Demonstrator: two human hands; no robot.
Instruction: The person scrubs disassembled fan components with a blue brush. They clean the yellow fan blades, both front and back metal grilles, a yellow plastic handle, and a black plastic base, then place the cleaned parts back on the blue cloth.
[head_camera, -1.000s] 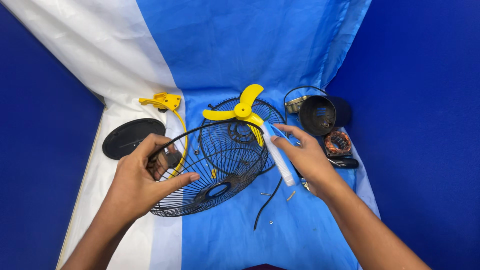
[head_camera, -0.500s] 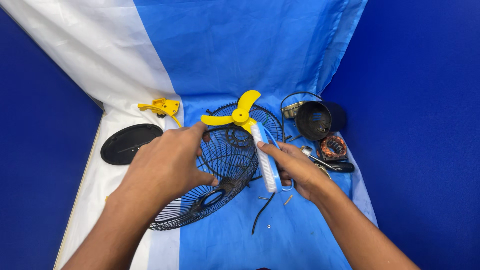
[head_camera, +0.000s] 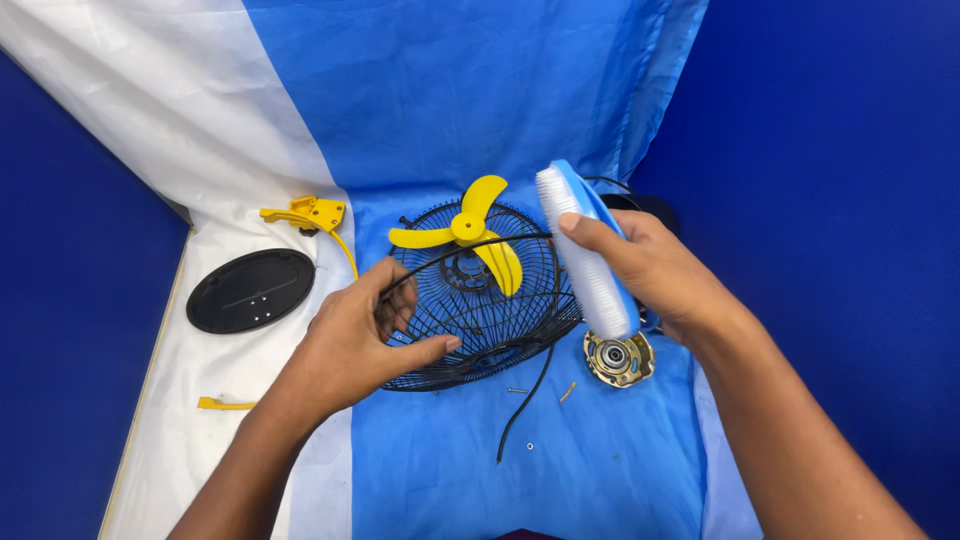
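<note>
My left hand (head_camera: 365, 335) grips the near rim of a black wire fan guard (head_camera: 475, 330) and holds it tilted up off the blue cloth. My right hand (head_camera: 650, 270) is shut on a blue brush with white bristles (head_camera: 585, 250), raised over the right side of the guard, bristles facing left. Behind the tilted guard lies a second black guard (head_camera: 520, 225) with a yellow three-blade fan propeller (head_camera: 470, 235) on it.
A black oval base plate (head_camera: 250, 290) and a yellow bracket (head_camera: 310, 215) lie on the white cloth at left, with a small yellow clip (head_camera: 222, 404) nearer me. A brass-coloured motor part (head_camera: 618, 358), a black cable (head_camera: 525, 400) and small screws lie on the blue cloth.
My right hand has lifted the brush up and turned it bristles-left above the guard. My left hand has shifted down to the guard's near rim, tilting it more upright.
</note>
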